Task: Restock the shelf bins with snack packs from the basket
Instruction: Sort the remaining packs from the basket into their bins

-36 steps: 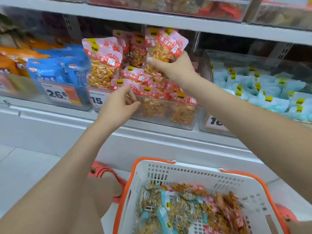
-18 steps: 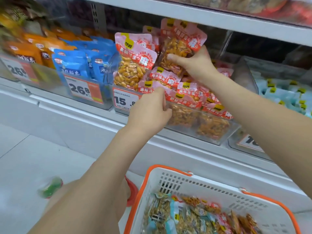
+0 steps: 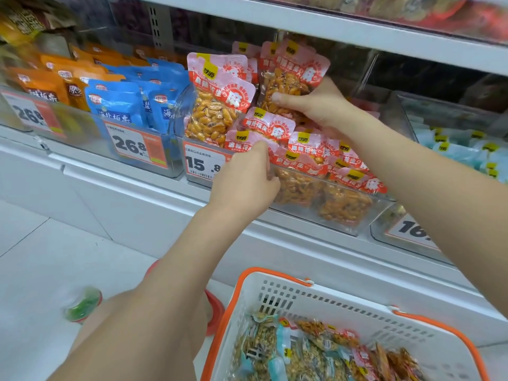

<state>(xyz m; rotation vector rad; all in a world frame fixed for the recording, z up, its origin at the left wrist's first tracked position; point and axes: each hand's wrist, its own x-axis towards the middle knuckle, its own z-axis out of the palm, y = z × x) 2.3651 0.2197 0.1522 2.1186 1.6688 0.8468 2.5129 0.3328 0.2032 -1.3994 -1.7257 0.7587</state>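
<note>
**Both hands at the peanut bin**

Nearest, bottom right: white basket (image 3: 310, 303) with orange rim, holding a jumble of snack packs (image 3: 316, 353), clear film showing brown nuts, some with pale blue or red-pink tops. Red footwear (image 3: 215, 312) just left of it on the pale floor; a blurred green-topped item (image 3: 82, 305) farther left.

Higher up, left hand (image 3: 244, 177) at the front lip of the clear shelf bin (image 3: 354, 213), fingers curled on the pink top of a front-row pack (image 3: 242, 140), partly covering the 15.8 price tag (image 3: 202, 165).

Behind it, right hand (image 3: 316, 107) clamped around an upright peanut pack (image 3: 291, 78): pink-and-red header with a yellow logo patch, clear lower half full of glossy orange-brown peanuts. Same packs fill the bin, one tall at the left end (image 3: 217, 105).

Farther left, blue packs (image 3: 121, 103) over a 26.8 tag (image 3: 132, 145), then orange packs (image 3: 46, 83). Right, pale blue packs (image 3: 461, 149) in the neighbouring bin.
</note>
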